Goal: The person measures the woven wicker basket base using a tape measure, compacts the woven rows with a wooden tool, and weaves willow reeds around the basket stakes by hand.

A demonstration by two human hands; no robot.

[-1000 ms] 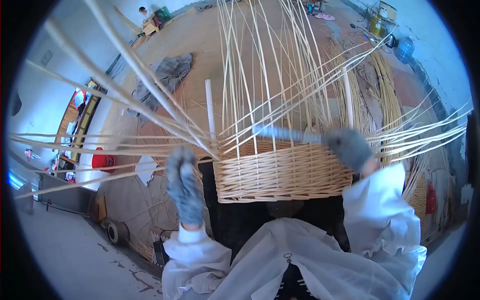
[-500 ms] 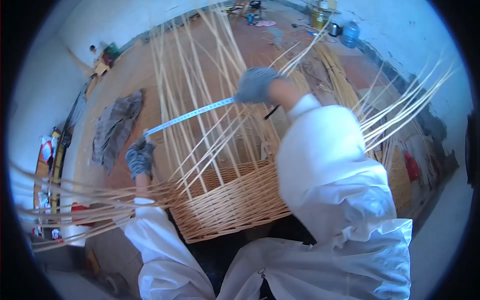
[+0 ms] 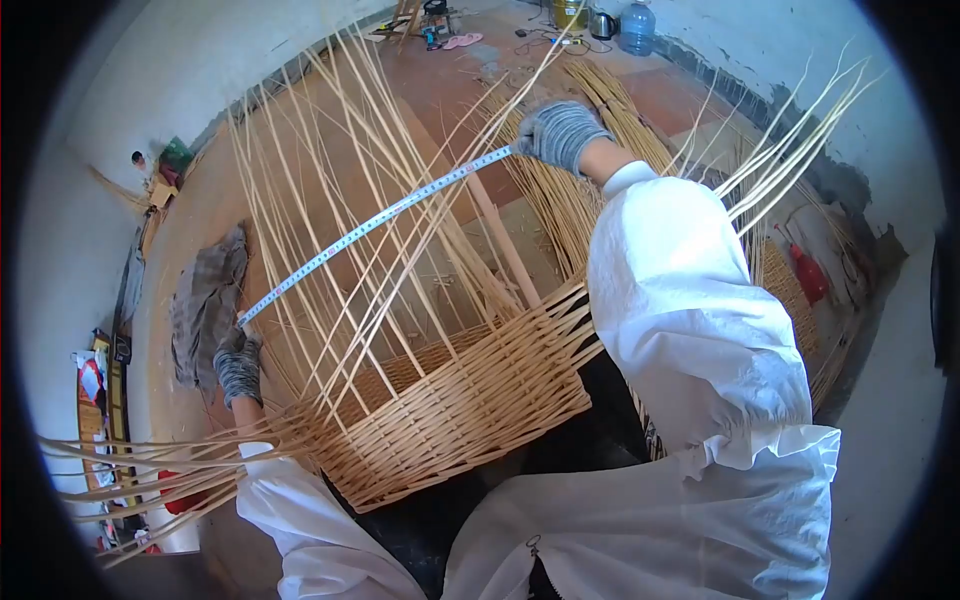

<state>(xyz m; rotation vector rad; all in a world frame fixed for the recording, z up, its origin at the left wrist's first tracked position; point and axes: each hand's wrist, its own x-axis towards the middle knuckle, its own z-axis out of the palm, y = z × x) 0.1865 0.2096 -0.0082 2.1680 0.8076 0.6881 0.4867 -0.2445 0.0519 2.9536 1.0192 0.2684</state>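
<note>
A tape measure [image 3: 400,205] stretches at a slant between my two gloved hands, above the upright stakes of a half-woven wicker basket [image 3: 450,420]. At its lower left end, my left hand [image 3: 238,368] pinches the tape between thumb and fingers. My right hand [image 3: 562,132] is closed at the upper right end of the tape; whatever else sits in the palm is hidden. The basket rests tilted on my lap, with pale willow rods [image 3: 370,330] rising from its wall and others fanning out to the left and right.
Bundles of loose rods [image 3: 620,110] lie on the floor ahead. A grey checked cloth [image 3: 208,305] is on the left. Along the back wall stand a water jug [image 3: 637,30] and a kettle [image 3: 603,25]. Long rods [image 3: 800,150] stick out beyond my right arm.
My hands have spread apart, the right one moving up and right, so more tape shows between them. The view has shifted, and the basket appears lower and further left.
</note>
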